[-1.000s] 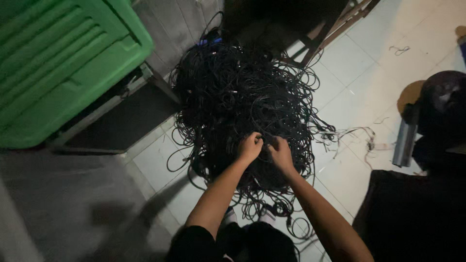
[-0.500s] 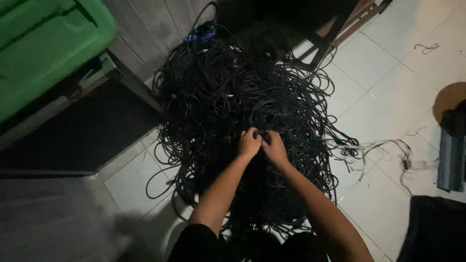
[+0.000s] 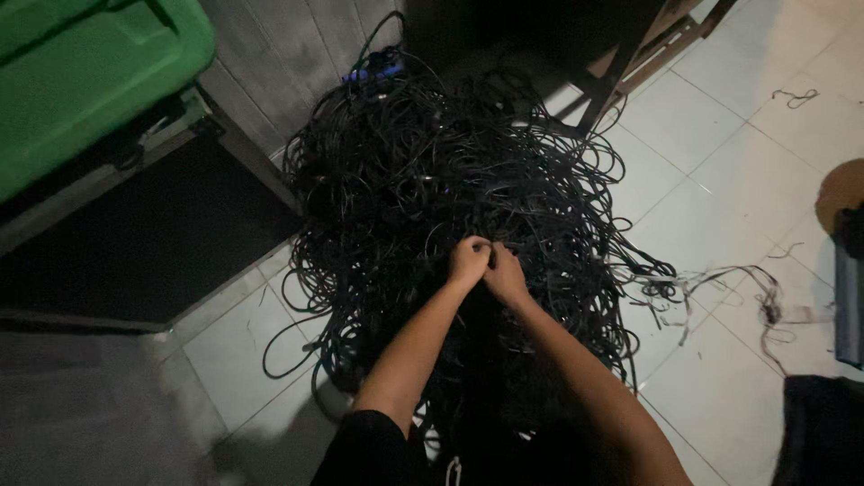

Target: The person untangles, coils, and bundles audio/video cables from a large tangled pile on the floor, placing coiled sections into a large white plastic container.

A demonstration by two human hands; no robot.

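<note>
I am counting one big pile of black cables [image 3: 432, 198] lying on the tiled floor [image 3: 720, 153]; the single cables in it are too tangled for me to number. I am seeing two hands at work, my left hand [image 3: 468, 261] and my right hand [image 3: 506, 275], both pressing into the one pile. One green bin [image 3: 90, 72] is standing at the upper left. One dark mat [image 3: 144, 243] is lying beside it. One loose thin cord [image 3: 720, 283] is trailing to the right, and one small scrap of cord [image 3: 796, 95] is lying apart.
</note>
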